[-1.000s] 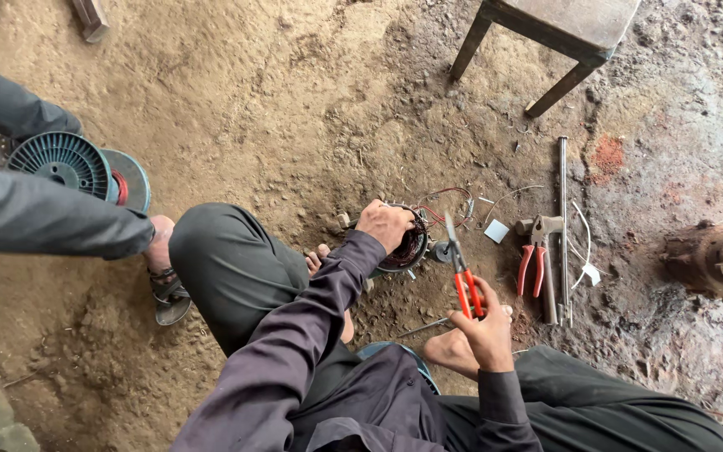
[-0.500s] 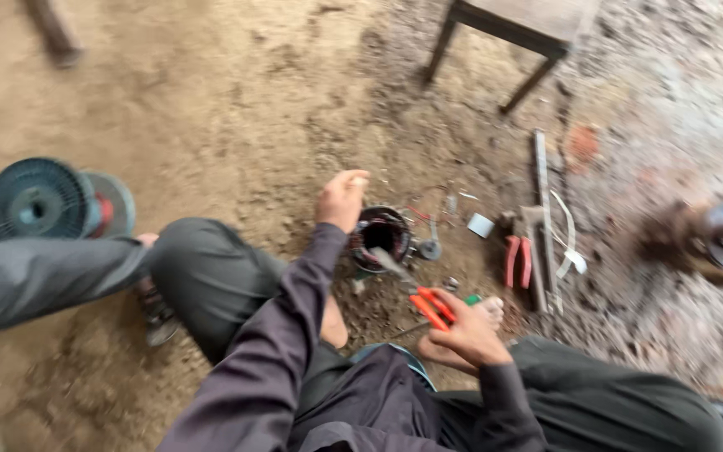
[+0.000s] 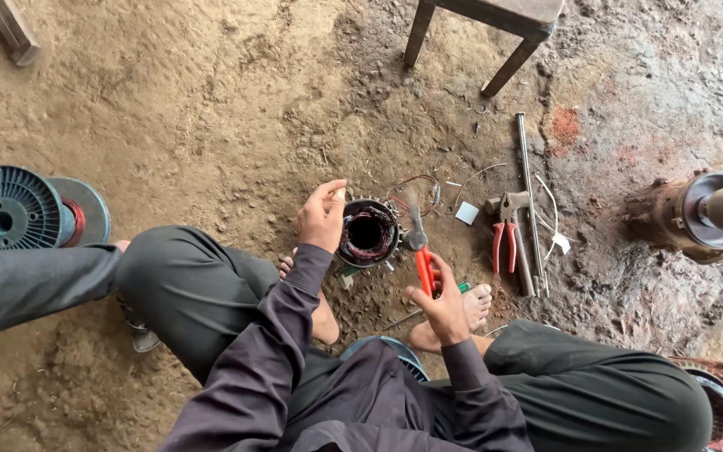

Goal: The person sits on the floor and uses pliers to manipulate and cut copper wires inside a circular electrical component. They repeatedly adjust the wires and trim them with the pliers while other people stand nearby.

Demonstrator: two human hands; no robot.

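Since half a second back, the left hand [image 3: 323,216] has come down from hovering over the dirt and now sits against the left rim of the round dark metal motor stator with reddish copper windings [image 3: 367,233], fingers together and curved along its side. The right hand [image 3: 445,300] has shifted a bit too; it's closed in a fist round the handles of the red-handled pliers [image 3: 421,255], whose nose points away toward the stator's right edge. Can't tell if the nose actually touches it.

That stator stands on the ground, opening up, just beyond the person's bare feet [image 3: 462,314], pretty much centre of the scene.

The ground [image 3: 211,109] is packed brown dirt, dry and crumbly on the left, and gets darker, oily and stained on the right, with a rusty red patch [image 3: 564,125] further out. Just right of the stator lie thin loose wires [image 3: 412,191], a small pale square scrap [image 3: 467,213], a second pair of red-handled pliers [image 3: 505,230] and a long thin metal rod [image 3: 528,197].

Far side, the legs of a wooden stool [image 3: 495,33] stand on the dirt. Far right there's a rusty motor housing with a shaft [image 3: 696,213]. On the left sits a teal plastic wire spool [image 3: 10,208], with another person's grey sleeve [image 3: 27,285] just near of it.
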